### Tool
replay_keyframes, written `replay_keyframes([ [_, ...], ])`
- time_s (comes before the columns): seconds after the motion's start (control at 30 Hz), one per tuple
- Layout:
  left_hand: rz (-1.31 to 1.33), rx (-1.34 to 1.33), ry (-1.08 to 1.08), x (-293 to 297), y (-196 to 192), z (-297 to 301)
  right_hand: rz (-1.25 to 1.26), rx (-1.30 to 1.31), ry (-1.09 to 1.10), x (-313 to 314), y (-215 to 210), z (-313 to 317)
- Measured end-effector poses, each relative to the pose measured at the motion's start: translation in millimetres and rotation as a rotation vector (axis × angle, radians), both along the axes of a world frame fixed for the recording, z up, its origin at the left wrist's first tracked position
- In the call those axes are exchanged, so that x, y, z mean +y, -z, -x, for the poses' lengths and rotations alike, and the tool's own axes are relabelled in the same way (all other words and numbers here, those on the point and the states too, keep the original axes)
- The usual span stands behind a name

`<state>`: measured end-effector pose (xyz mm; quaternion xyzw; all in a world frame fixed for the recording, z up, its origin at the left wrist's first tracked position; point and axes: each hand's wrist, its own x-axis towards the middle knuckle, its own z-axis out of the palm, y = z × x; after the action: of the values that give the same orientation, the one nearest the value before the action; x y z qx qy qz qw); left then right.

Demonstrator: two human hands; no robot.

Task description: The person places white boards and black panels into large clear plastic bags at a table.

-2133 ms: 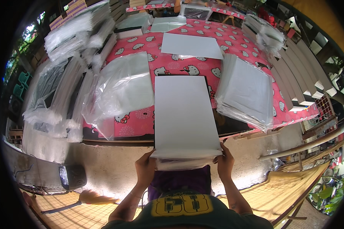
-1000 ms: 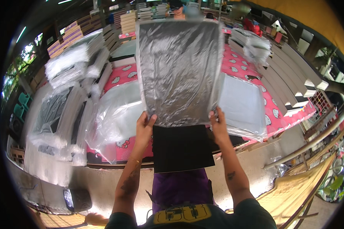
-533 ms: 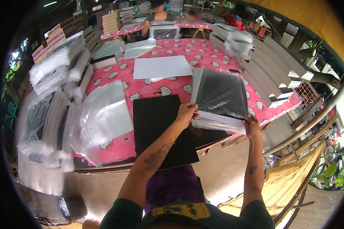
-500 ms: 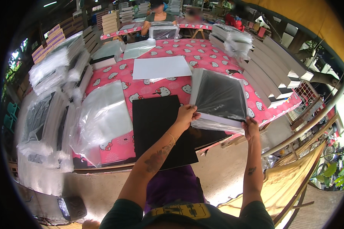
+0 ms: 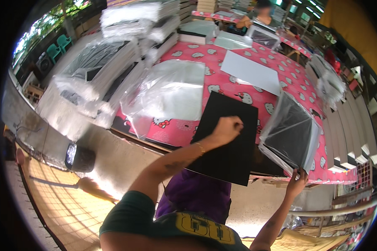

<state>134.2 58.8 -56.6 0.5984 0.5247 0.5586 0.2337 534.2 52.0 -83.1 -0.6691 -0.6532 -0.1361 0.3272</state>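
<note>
My left hand (image 5: 228,130) is above a black sheet of board (image 5: 226,161), fingers curled in, with nothing visible in them. The sheet lies flat and overhangs the near table edge. To its right, a flat black-topped pack in clear plastic wrap (image 5: 290,131) lies at a slant. At its near corner, my right hand (image 5: 297,183) pinches the wrapped edge. A white sheet (image 5: 251,72) lies beyond the black one. On the left, clear plastic sleeves (image 5: 178,92) lie in a loose pile, creased at their left side.
Plastic-wrapped stacks (image 5: 92,79) stand along the left side. Thick pale-edged stacks (image 5: 349,134) line the right side, near another wrapped pile (image 5: 327,79). Another person (image 5: 259,19) sits at the far end behind a wrapped pack (image 5: 264,37). The pink patterned tablecloth (image 5: 188,52) covers the table.
My left hand has let go of the wrapped pack and moved left over the black sheet. My right hand stays at the pack's corner. The view has swung left.
</note>
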Motion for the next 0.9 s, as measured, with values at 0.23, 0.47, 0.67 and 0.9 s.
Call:
replay_keyframes([
  [0.23,0.444,1.028,-1.005,-89.3,-37.4,242.7,-0.039,0.605,-0.348,-32.4,-57.3,126.8],
  [0.47,0.286,0.062,-0.071,-69.9,-83.9,141.8,0.224,0.724,-1.18,-77.4,-79.3,364.1],
  [0.67,-0.293,0.288,-0.245,-64.7,-95.7,114.2,0.622,1.739,-1.147,-1.5,-72.6,341.2],
  [0.9,-0.251,0.468,-0.385,-51.9,-33.1,122.5,0.873,1.887,-0.904,44.9,-57.6,265.5],
])
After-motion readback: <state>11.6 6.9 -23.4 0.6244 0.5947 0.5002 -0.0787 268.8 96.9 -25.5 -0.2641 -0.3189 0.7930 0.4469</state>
